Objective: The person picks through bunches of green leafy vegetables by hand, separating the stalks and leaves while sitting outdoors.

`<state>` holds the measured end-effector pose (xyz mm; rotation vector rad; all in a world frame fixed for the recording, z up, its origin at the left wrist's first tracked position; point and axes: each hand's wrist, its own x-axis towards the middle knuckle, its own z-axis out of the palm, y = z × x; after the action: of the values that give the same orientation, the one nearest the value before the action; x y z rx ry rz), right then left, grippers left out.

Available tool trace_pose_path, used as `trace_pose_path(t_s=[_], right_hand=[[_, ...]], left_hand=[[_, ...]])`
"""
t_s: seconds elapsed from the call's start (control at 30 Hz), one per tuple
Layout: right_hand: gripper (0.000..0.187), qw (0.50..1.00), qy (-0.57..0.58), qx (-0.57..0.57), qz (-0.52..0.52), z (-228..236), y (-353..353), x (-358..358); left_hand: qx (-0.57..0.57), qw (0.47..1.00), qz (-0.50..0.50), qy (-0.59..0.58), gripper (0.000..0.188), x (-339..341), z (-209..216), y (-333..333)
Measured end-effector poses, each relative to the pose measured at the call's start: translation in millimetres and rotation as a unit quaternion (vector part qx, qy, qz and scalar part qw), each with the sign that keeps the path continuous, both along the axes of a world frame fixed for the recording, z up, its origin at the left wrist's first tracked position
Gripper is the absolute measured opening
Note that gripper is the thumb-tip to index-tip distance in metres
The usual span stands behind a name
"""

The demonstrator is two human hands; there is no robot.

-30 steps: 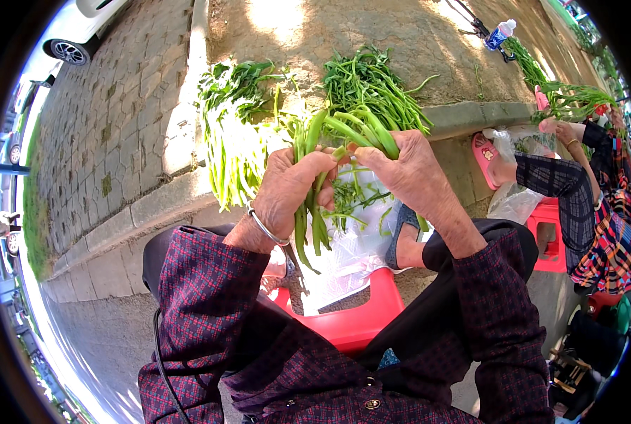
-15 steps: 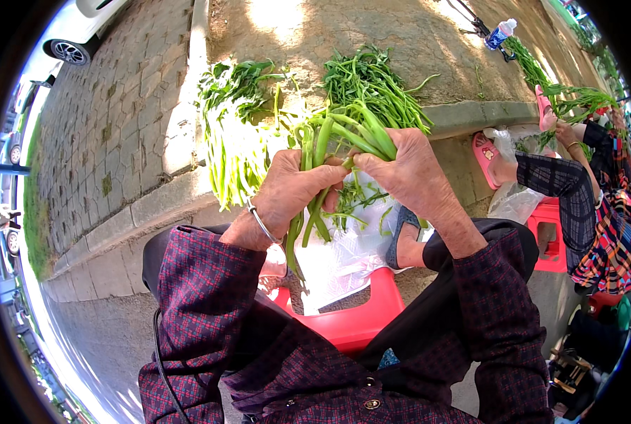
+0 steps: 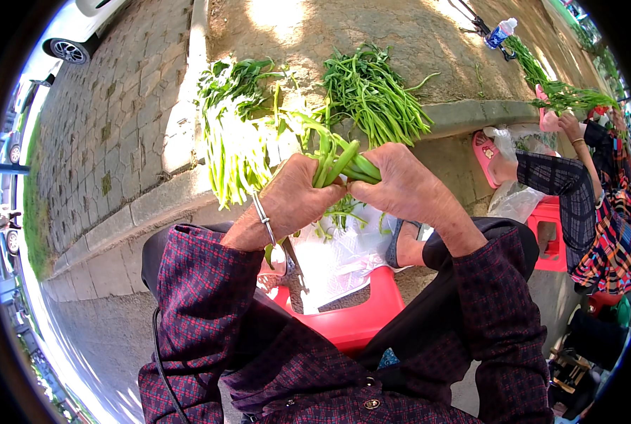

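Both fists are up in the middle here, thumbs almost meeting, with the green stems [image 3: 342,161] caught between them! The left hand [image 3: 287,196] is curled firmly round its share, no gap showing between thumb and stems; the right hand [image 3: 408,180] is closed just as snugly on the other side, though most fingertips are tucked underneath, out of sight. So the stems sit right in the grip, at the inner, far side of both hands. Their long axis? Split: some slant up and away from the left fist, others lean across toward the right palm, crossing just above the thumbs. Neither hand is nearer; both are touching.

Below the fists, a white plastic sheet [image 3: 340,261] is spread with green scraps on it, and a red stool [image 3: 340,328] shows between the knees. Just beyond the left hand, one sunlit pile of greens [image 3: 234,145]; farther off, past the kerb [image 3: 481,113], a darker heap [image 3: 375,95] lies on the paving. Over on the right, a co-worker's hand [image 3: 571,127] is by another bunch [image 3: 576,97] (pink slippers [image 3: 483,160] over there, very smart!). Far left, a white car [image 3: 93,8] stands on the bricks.
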<state>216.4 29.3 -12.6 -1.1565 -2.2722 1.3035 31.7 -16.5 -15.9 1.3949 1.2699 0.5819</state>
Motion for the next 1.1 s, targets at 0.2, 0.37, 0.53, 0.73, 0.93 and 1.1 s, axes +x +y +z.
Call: trace_pose_path(t_s=[0.2, 0.37, 0.53, 0.73, 0.93, 1.1], right_hand=[[0.019, 0.993, 0.07, -0.077, -0.056, 6.4, -0.4, -5.8], [0.015, 0.982, 0.124, -0.077, -0.122, 12.8, -4.8, -9.6], [0.014, 0.973, 0.161, -0.046, -0.158, 9.7, -8.5, -13.2], [0.015, 0.954, 0.213, -0.064, -0.202, 9.7, -11.4, -18.0], [0.016, 0.941, 0.23, -0.106, -0.226, 17.6, -3.5, -13.8], [0.015, 0.962, 0.188, -0.077, -0.185, 18.9, -1.5, -6.5]], left_hand=[[0.043, 0.997, 0.066, -0.029, 0.01, 4.6, 5.2, -3.0], [0.038, 0.985, 0.128, -0.108, 0.01, 10.5, 8.6, -2.9], [0.01, 0.975, 0.168, -0.142, 0.011, 12.8, 7.7, -4.0], [0.0, 0.947, 0.215, -0.239, 0.01, 14.8, 4.4, -2.9], [-0.031, 0.943, 0.236, -0.231, 0.013, 11.3, 7.8, 0.5], [-0.071, 0.927, 0.237, -0.283, 0.015, 6.2, 0.9, 1.0]])
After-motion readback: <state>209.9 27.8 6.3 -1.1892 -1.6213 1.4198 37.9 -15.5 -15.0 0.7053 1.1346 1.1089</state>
